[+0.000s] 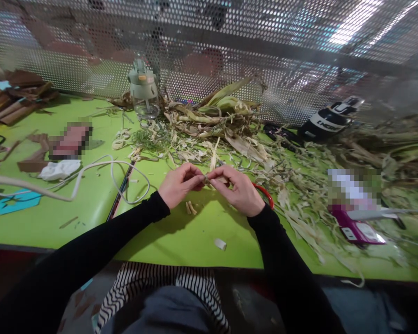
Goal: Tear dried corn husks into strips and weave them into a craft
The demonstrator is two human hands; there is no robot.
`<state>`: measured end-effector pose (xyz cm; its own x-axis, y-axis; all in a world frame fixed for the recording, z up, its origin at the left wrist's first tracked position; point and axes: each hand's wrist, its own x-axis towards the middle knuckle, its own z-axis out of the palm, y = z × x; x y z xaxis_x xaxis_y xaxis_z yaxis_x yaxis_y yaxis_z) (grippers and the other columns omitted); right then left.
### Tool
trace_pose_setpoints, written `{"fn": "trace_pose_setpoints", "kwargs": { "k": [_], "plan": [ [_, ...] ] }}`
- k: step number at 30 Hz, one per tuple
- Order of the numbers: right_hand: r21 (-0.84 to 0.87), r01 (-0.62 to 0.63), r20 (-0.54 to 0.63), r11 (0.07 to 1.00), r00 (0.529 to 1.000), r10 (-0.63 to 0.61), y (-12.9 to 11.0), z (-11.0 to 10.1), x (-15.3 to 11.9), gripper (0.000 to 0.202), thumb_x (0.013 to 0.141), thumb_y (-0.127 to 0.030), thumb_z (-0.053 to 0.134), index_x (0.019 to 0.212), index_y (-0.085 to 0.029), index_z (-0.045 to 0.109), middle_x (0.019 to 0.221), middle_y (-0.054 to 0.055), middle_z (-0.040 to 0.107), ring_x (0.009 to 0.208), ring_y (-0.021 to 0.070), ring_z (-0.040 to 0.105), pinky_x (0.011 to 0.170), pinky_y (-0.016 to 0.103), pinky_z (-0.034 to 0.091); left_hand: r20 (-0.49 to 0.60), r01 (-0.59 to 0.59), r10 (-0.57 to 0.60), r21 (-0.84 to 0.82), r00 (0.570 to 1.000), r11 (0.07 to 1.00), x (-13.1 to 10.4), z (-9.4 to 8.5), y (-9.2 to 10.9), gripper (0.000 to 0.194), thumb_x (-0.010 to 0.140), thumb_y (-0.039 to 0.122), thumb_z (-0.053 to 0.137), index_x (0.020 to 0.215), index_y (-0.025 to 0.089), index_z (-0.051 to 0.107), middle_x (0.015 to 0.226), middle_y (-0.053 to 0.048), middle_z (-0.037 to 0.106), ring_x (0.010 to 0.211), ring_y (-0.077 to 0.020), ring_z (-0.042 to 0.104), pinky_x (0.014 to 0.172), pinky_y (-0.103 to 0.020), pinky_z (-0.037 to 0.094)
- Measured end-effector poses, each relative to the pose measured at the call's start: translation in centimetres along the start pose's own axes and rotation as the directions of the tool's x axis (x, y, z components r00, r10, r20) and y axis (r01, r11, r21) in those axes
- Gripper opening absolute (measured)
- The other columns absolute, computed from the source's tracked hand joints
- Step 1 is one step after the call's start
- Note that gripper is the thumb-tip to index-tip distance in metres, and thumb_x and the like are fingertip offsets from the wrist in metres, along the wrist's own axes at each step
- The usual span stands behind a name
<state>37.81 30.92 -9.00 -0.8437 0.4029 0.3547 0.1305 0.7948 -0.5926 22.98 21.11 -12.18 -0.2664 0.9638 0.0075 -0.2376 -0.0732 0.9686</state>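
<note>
My left hand (181, 184) and my right hand (237, 189) meet fingertip to fingertip just above the green table. Both pinch a small piece of dried plant, seemingly husk; the fingers cover most of it. A pale husk strip (215, 154) points upward behind the fingertips, and I cannot tell whether it belongs to the pinched piece. Beside my right wrist curves a red handle (264, 194), perhaps of scissors, its other end hidden. Short tan pieces (191, 208) lie below my left hand. A small white scrap (220, 243) is nearer the table's front edge.
Dried husks (212, 113) are heaped along a perforated metal screen (181, 46). Shreds spread rightward. A clear bottle (144, 90) and a black bottle (329, 118) stand or lean at the back. A white cable (90, 164) loops at left; a purple device (357, 227) lies right.
</note>
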Motion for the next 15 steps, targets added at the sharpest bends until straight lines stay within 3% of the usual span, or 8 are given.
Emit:
{"fn": "trace_pose_setpoints", "kwargs": {
  "k": [2, 5, 9, 12, 15],
  "plan": [
    [0.019, -0.027, -0.036, 0.999, 0.999, 0.027, 0.0, 0.2, -0.1, 0.007, 0.086, -0.024, 0.056, 0.089, -0.017, 0.055, 0.083, 0.003, 0.059, 0.069, 0.0129, 0.053, 0.059, 0.025, 0.042, -0.018, 0.019, -0.018, 0.015, 1.0, 1.0, 0.0, 0.1, 0.0, 0.01, 0.082, 0.017, 0.06, 0.08, 0.012, 0.052, 0.067, 0.001, 0.062, 0.059, -0.006, 0.06, 0.064, -0.022, 0.052],
    [0.016, -0.026, -0.081, 1.0, 0.996, 0.027, 0.0, 0.4, -0.1, 0.008, 0.085, -0.023, 0.058, 0.087, -0.017, 0.052, 0.082, 0.002, 0.057, 0.068, 0.0122, 0.051, 0.06, 0.025, 0.041, -0.037, 0.142, -0.143, -0.026, 0.989, 0.989, 0.1, 0.4, 0.5, 0.009, 0.083, 0.009, 0.054, 0.076, 0.011, 0.05, 0.066, 0.001, 0.062, 0.059, -0.0057, 0.061, 0.068, -0.024, 0.053],
    [0.03, 0.003, -0.006, 1.0, 1.0, -0.003, 0.1, 0.1, 0.0, 0.007, 0.085, -0.022, 0.057, 0.085, -0.018, 0.052, 0.078, 0.001, 0.055, 0.065, 0.0113, 0.049, 0.058, 0.024, 0.04, -0.006, 0.272, -0.273, -0.05, 0.962, 0.961, 0.1, 0.5, 1.2, 0.012, 0.084, 0.005, 0.051, 0.074, 0.011, 0.05, 0.065, 0.001, 0.062, 0.057, -0.006, 0.062, 0.073, -0.028, 0.054],
    [0.064, 0.026, 0.048, 0.998, 0.998, -0.029, 0.1, 0.2, 0.0, 0.007, 0.085, -0.022, 0.057, 0.086, -0.018, 0.051, 0.078, 0.001, 0.056, 0.066, 0.0114, 0.05, 0.06, 0.024, 0.041, 0.036, 0.266, -0.265, -0.013, 0.964, 0.964, 0.1, 0.2, 1.2, 0.011, 0.08, 0.007, 0.058, 0.074, 0.011, 0.05, 0.065, 0.001, 0.062, 0.059, -0.0068, 0.062, 0.075, -0.029, 0.053],
    [0.057, 0.015, 0.024, 0.998, 1.0, -0.016, -0.3, 0.5, 0.2, 0.006, 0.085, -0.021, 0.057, 0.086, -0.018, 0.052, 0.079, 0.002, 0.057, 0.069, 0.0123, 0.053, 0.063, 0.025, 0.042, 0.029, 0.221, -0.222, 0.02, 0.975, 0.975, 0.0, -0.2, 1.3, 0.012, 0.079, 0.008, 0.06, 0.074, 0.011, 0.05, 0.065, 0.0, 0.062, 0.06, -0.0067, 0.062, 0.075, -0.028, 0.053]
  ]
}}
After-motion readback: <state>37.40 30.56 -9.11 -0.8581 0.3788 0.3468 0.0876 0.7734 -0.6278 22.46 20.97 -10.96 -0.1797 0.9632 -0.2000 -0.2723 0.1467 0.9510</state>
